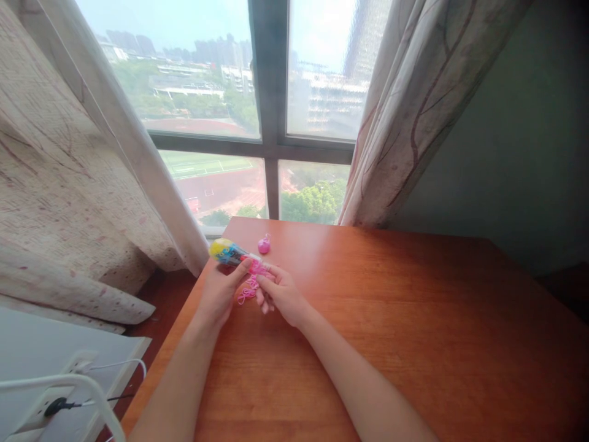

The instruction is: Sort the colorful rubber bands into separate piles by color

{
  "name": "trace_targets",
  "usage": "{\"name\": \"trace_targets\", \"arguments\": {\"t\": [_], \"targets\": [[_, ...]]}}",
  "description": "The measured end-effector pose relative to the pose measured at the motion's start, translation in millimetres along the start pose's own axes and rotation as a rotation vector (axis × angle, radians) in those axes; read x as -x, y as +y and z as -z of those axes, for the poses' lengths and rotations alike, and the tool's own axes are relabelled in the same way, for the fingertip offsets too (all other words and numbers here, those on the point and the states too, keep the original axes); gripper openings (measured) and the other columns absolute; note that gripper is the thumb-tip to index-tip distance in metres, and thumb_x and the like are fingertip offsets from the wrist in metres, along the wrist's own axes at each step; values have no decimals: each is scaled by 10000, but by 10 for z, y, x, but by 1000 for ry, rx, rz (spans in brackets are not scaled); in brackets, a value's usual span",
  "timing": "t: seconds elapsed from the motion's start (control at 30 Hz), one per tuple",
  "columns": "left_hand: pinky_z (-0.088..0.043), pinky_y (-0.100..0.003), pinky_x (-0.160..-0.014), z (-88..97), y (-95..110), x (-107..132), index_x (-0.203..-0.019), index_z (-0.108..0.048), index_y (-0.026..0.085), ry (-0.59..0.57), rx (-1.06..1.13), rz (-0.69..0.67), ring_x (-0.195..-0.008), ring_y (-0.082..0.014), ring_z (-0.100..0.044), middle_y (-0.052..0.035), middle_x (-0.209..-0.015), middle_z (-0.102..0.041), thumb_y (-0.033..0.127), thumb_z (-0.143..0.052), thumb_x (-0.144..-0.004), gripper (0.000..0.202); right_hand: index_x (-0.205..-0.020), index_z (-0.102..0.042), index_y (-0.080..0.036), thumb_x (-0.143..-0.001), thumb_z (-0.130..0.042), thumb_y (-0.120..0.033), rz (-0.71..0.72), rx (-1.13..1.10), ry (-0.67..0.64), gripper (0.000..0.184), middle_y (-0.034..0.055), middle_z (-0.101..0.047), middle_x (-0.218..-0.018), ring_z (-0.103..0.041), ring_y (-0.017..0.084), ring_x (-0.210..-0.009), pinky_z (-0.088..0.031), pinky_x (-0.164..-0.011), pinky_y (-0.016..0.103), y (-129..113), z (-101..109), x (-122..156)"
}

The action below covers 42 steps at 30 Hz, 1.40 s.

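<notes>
A club-shaped thing (231, 252) with a rounded yellow end, a blue and black patterned middle and a pale narrow end lies tilted above the wooden table. My left hand (221, 287) is closed around it, thumb on top near a red patch. Pink cord (256, 267) bunches at the narrow end, and my right hand (278, 291) pinches it there between thumb and fingers. Loose loops of the cord hang down to the tabletop between my hands. Just beyond them sits a small round pink thing (264, 246) with a little loop on top. Its exact kind is unclear.
The brown wooden table (391, 319) extends far to the right. Beyond its back edge is a window (271, 92) between two patterned curtains (64, 159). At the lower left, a power socket (50, 405) holds a black plug, with white cables near it.
</notes>
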<state>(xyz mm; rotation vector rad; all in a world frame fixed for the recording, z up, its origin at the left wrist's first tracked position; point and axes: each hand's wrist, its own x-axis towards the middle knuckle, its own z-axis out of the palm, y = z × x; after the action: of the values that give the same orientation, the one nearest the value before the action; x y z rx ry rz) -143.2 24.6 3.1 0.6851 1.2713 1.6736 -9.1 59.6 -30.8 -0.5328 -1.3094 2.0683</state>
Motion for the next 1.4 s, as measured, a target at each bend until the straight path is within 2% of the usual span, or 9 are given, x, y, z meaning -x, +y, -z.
{"name": "trace_targets", "arguments": {"t": [0.27,0.43,0.5,0.67,0.9,1.03,1.2,1.3,1.4], "targets": [[-531,-236,-652,-28,-3,48,-821,-675,93,13,-39,24,-708,-153,-644,-51,-790,-704,334,-880,-590,391,-1069,-645,-154,-809,-655,-546,82,145,140,470,-44,-640,-596,-377,41,-350,-263,-352,185,-50,-31,13],[-559,-260,-728,13,36,97,-867,-672,116,38,-13,50,-772,-159,-661,-42,-855,-709,342,-870,-608,396,-1124,-635,-161,-887,-580,-537,68,154,-108,448,-15,-683,-673,-394,45,-395,-303,-402,186,-152,66,91],[-566,-267,-741,23,58,109,-858,-673,115,37,-5,60,-778,-162,-664,-45,-859,-710,343,-871,-604,395,-1119,-632,-158,-890,-561,-566,30,152,-160,473,-8,-686,-680,-424,49,-410,-330,-418,186,-163,109,95],[-568,-256,-719,-5,74,113,-860,-661,124,47,-4,65,-767,-156,-661,-38,-843,-703,359,-870,-597,411,-938,-674,-147,-802,-668,-565,30,143,-32,440,-14,-665,-635,-455,51,-412,-344,-419,187,-111,132,55],[-553,-266,-738,29,24,111,-888,-664,144,144,-83,17,-798,-160,-655,-24,-876,-699,371,-877,-567,448,-892,-690,-143,-716,-739,-541,79,166,185,439,-5,-662,-590,-484,75,-409,-353,-416,196,-29,52,35],[-536,-267,-756,125,38,141,-905,-685,141,201,-166,-18,-796,-160,-646,-23,-858,-706,339,-895,-533,471,-835,-699,-159,-757,-712,-485,125,317,185,335,-2,-659,-625,-565,104,-489,-372,-451,196,14,82,48],[-535,-305,-801,184,149,266,-889,-692,155,264,-373,-158,-801,-186,-664,-25,-831,-719,402,-859,-584,426,-874,-757,-190,-812,-657,-255,278,785,149,134,-9,-667,-650,-577,108,-577,-414,-567,204,8,160,114],[-546,-341,-821,174,210,363,-877,-694,163,242,-473,-204,-822,-228,-690,-48,-849,-741,414,-857,-576,424,-959,-772,-227,-819,-634,-193,292,961,104,200,-7,-698,-688,-575,113,-593,-415,-588,207,-7,199,135],[-556,-349,-806,171,230,415,-885,-704,170,227,-549,-241,-817,-247,-702,-58,-859,-750,404,-857,-575,418,-1013,-768,-240,-839,-591,-168,306,979,86,258,7,-735,-782,-596,127,-626,-434,-614,220,-18,236,129]]}}
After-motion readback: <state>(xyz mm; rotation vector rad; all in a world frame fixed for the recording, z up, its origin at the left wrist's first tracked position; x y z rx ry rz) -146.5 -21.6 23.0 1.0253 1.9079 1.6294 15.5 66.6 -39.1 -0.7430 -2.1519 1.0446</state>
